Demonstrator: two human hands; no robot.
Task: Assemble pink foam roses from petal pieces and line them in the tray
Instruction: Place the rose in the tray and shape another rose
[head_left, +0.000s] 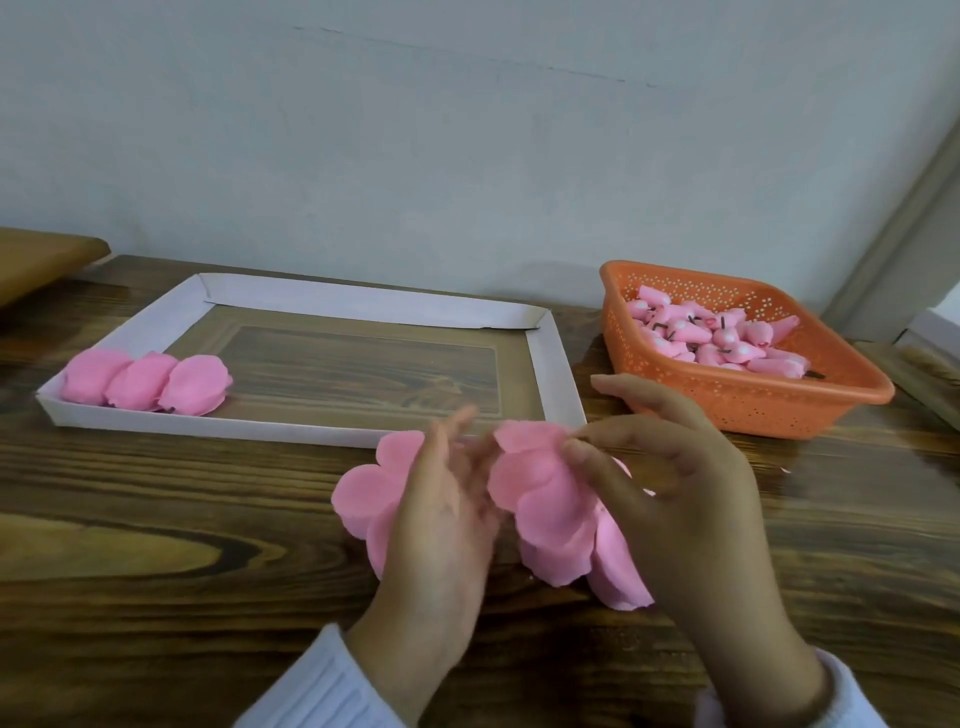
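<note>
At frame centre, a pink foam petal piece is pinched by fingers of the right hand. The left hand is held straight-fingered beside it. A dark wooden bench is backed by a pale wall.

Soft, even, dim light; motion-blurred left hand; edges bowed.

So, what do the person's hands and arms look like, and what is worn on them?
Both hands are bare: no gloves, rings or watch show. The left hand comes out of a white ribbed knit cuff. The right hand has a pale cuff with a faint pink tint; only its edge is in view. The left hand is a little blurred.
</note>
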